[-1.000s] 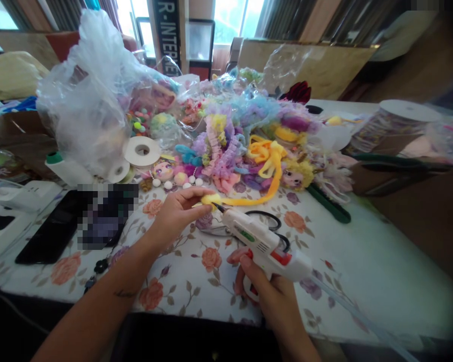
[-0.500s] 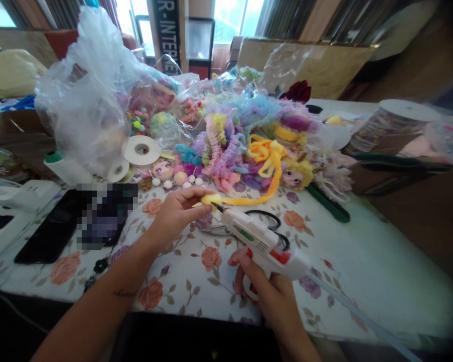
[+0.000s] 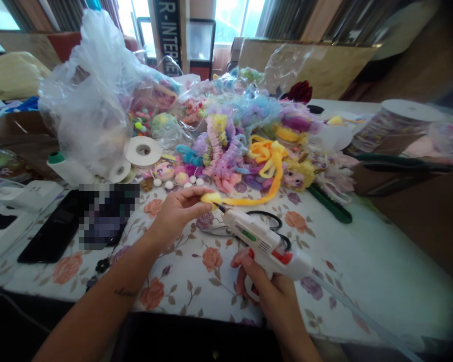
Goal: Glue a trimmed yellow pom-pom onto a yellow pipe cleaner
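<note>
Mid-frame, left hand [image 3: 179,213] has the yellow fuzzy piece [image 3: 211,199] pinched between thumb and fingers, with the orange-yellow strip [image 3: 249,201] running right from it. Lower right of center, right hand [image 3: 266,281] grips the white glue gun [image 3: 260,236] by its handle, nozzle up-left at the fuzzy piece. Scissors [image 3: 275,221] lie behind the gun on the flowered tablecloth [image 3: 184,269]; two phones [image 3: 51,231] sit at left.

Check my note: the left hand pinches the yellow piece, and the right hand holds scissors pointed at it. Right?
Not quite: the head view shows the right hand holding a glue gun, not scissors, pointed at the yellow piece. The left hand does pinch that piece, as you say.
</note>
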A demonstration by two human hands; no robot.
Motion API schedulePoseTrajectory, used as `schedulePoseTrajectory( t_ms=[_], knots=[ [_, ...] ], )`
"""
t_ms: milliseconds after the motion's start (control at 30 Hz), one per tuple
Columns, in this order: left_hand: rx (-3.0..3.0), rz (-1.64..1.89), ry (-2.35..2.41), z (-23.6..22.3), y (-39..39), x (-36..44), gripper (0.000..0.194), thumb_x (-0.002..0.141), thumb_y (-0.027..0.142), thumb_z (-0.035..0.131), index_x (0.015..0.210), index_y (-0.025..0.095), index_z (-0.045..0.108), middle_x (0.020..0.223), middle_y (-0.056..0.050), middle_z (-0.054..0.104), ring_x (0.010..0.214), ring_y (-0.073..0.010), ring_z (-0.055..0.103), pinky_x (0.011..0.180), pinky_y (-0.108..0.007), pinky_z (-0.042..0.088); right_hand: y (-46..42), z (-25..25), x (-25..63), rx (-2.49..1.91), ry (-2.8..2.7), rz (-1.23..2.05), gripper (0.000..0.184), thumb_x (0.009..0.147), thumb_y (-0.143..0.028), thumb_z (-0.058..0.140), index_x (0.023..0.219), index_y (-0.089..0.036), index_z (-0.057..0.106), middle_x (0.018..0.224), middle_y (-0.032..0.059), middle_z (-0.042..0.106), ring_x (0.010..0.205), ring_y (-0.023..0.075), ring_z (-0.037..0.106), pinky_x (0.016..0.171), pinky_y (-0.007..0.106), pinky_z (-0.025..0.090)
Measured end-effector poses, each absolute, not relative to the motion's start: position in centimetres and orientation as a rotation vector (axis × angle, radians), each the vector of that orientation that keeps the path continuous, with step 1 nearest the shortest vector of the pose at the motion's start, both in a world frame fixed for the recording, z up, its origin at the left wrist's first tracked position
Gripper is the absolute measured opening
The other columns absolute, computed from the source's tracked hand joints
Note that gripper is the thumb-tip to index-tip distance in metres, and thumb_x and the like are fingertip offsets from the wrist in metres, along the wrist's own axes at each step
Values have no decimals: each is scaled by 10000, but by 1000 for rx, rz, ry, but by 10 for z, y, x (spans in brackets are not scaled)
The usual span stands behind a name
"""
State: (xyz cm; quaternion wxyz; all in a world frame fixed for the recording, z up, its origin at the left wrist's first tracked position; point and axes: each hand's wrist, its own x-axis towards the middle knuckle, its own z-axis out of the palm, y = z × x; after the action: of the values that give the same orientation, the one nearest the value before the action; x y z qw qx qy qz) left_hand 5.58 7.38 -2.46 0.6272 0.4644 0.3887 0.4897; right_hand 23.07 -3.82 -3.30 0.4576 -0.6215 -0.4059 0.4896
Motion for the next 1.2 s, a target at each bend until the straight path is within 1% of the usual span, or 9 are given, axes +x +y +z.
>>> schedulePoseTrajectory(
  t_ms=[367, 533, 733, 867, 1067, 1200],
  knots=[
    [1096, 1099, 910, -24, 74, 55, 319, 664, 235, 826, 976, 200, 766, 924, -46, 735, 806, -149, 652, 759, -260, 511, -38, -33, 232, -1531, -1044, 1227, 379, 818, -542, 608, 712, -179, 627, 459, -15, 556, 410, 102, 417, 403, 217, 339],
    [1058, 1101, 902, -23, 74, 56, 313, 667, 228, 822, 974, 205, 767, 893, -36, 733, 778, -134, 641, 748, -252, 502, -38, -33, 232, -1527, -1026, 1228, 373, 815, -532, 616, 703, -177, 629, 451, -18, 555, 407, 87, 405, 411, 203, 348],
    [1009, 1110, 898, -20, 74, 56, 313, 639, 216, 839, 944, 197, 772, 884, -34, 730, 780, -126, 633, 760, -247, 501, -38, -31, 231, -1531, -1024, 1206, 372, 806, -530, 625, 690, -177, 632, 446, -18, 554, 411, 100, 440, 431, 214, 383],
    [1009, 1113, 901, -20, 74, 56, 312, 642, 227, 840, 946, 206, 772, 882, -33, 726, 788, -128, 632, 760, -247, 506, -37, -31, 231, -1540, -1032, 1196, 392, 808, -555, 611, 711, -177, 640, 450, -15, 555, 416, 114, 458, 427, 225, 377],
    [989, 1125, 897, -21, 74, 56, 318, 635, 222, 843, 944, 210, 771, 890, -30, 733, 798, -131, 642, 770, -252, 506, -38, -32, 231, -1559, -1019, 1213, 393, 798, -565, 623, 735, -178, 638, 458, -14, 559, 405, 104, 440, 392, 211, 335],
    [964, 1148, 909, -21, 74, 58, 317, 625, 211, 842, 934, 198, 770, 893, -36, 739, 789, -140, 652, 764, -263, 512, -36, -33, 232, -1550, -1034, 1217, 393, 795, -566, 626, 863, -181, 664, 465, -24, 560, 403, 115, 455, 378, 215, 330]
  ],
)
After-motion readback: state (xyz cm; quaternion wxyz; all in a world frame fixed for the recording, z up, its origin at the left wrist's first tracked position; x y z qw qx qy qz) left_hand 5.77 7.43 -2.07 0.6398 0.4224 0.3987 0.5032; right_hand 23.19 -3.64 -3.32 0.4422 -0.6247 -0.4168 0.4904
